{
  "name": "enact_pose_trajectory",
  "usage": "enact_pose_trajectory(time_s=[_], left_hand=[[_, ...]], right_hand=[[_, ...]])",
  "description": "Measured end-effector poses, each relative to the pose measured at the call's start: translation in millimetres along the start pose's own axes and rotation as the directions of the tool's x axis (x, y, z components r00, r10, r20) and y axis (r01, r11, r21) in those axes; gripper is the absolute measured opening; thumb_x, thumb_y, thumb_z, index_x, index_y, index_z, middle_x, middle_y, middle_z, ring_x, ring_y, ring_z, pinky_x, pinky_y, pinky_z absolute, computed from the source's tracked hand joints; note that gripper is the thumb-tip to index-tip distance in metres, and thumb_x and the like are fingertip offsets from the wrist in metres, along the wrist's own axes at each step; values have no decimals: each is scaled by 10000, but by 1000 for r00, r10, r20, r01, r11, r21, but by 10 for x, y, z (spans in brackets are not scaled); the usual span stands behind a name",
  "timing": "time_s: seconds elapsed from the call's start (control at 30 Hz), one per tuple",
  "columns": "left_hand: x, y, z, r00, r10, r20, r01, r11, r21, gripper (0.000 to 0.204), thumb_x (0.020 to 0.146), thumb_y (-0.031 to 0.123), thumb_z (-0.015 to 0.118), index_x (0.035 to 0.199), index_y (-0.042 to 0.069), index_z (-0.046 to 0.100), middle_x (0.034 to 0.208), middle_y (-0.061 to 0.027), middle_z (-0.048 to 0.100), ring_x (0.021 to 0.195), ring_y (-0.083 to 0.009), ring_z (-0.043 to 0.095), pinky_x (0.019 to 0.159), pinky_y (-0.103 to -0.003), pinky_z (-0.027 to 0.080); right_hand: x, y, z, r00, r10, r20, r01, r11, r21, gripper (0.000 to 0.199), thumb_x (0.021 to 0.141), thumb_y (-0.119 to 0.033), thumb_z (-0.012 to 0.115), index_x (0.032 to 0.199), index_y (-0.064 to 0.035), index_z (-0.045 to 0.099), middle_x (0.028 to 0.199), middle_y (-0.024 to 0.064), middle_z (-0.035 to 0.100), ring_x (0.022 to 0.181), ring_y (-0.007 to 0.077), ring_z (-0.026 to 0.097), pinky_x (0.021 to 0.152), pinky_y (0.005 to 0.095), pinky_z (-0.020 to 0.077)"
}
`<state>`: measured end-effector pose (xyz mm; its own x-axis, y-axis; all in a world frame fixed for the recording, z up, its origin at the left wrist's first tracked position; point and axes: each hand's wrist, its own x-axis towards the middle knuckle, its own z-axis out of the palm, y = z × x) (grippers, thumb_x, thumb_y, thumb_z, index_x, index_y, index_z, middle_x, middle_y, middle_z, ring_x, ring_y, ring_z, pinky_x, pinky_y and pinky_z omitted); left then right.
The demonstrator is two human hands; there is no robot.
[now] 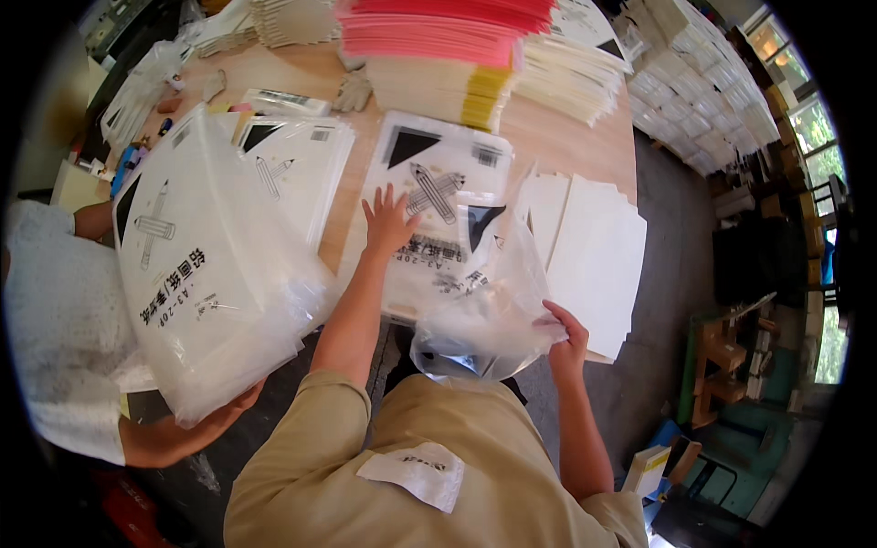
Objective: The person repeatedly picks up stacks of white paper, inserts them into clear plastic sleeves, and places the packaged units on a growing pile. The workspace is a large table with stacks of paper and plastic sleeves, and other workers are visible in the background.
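My left hand lies flat with fingers spread on a stack of clear printed plastic bags on the wooden table. My right hand grips the edge of an opened clear plastic bag that hangs over the table's near edge, just left of a stack of white paper sheets.
A co-worker at the left, in a white top, holds up a large filled plastic bag. More printed bags lie behind it. Pink, cream and yellow paper stacks stand at the back. Cartons line the right.
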<state>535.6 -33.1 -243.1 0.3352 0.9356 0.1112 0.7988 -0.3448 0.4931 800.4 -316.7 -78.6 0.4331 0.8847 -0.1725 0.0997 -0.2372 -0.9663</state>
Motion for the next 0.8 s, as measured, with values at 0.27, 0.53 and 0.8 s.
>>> enact_pose_trajectory(time_s=[0.27, 0.53, 0.8], left_hand=[[-1543, 1505, -1642, 950, 265, 163, -80, 714, -695, 765, 788, 325, 797, 1406, 59, 432, 1367, -137, 490, 1262, -239, 462, 1027, -372, 385], [-1118, 1199, -1417, 955, -204, -214, 62, 845, -531, 78, 819, 8, 655, 898, 8, 655, 760, -32, 649, 551, -92, 596, 515, -246, 474], [-1151, 2352, -3160, 458, 274, -846, -545, 838, -24, 81, 816, -51, 583, 851, 3, 631, 836, -139, 626, 759, -248, 631, 658, -331, 510]], right_hand=[[296, -389, 91, 999, -29, -44, 33, 994, 106, 356, 821, 115, 520, 1131, 38, 674, 904, 61, 709, 831, 126, 640, 799, 243, 504], [866, -970, -224, 880, -428, 206, 431, 538, -724, 373, 742, 63, 579, 1057, -94, 702, 720, 190, 642, 700, 355, 656, 605, 398, 525], [887, -1727, -310, 553, -821, -142, 736, 561, -378, 353, 737, 74, 613, 1068, -33, 672, 692, 123, 560, 588, 265, 546, 564, 341, 459]])
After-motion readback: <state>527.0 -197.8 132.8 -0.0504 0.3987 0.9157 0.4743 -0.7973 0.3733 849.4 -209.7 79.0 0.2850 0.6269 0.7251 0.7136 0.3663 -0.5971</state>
